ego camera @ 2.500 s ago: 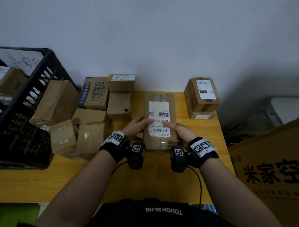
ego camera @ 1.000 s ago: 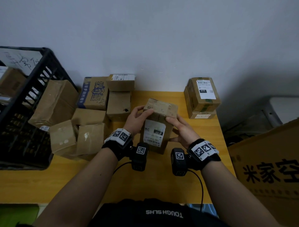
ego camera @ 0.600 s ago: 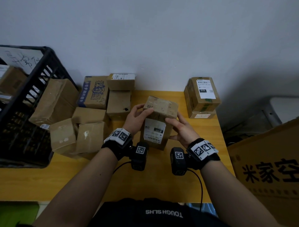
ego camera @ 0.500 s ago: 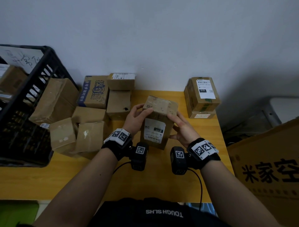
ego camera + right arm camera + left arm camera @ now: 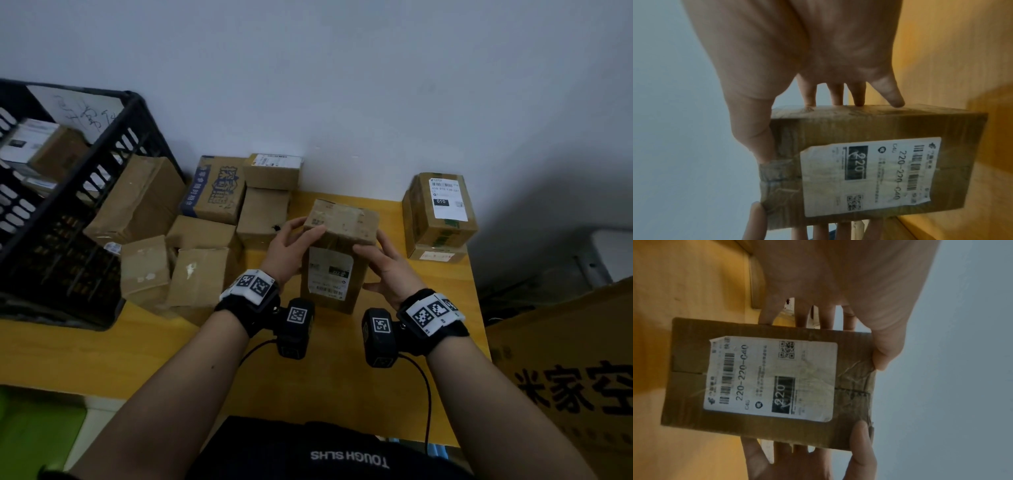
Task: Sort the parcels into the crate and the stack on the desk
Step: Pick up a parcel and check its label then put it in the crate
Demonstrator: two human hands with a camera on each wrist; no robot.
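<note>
Two hands are holding one taped cardboard parcel (image 5: 337, 255) upright over the middle of the yellow desk (image 5: 102, 353), its white shipping label (image 5: 768, 378) reading 220 and facing the person. Left hand (image 5: 291, 246) is gripping the parcel's left side, thumb on the label face near the top edge, fingers spread behind it. Right hand (image 5: 387, 270) is gripping the right side the same way, thumb on the front, four fingers (image 5: 859, 95) slightly spread along the side panel. Whether the parcel's bottom edge is touching the desk cannot be told. Black crate (image 5: 61, 212) is sitting at far left with boxes inside. Loose brown boxes (image 5: 202, 246) are crowding between the crate and the parcel. Stack of two labelled boxes (image 5: 440, 212) is standing at far right by the wall.
</note>
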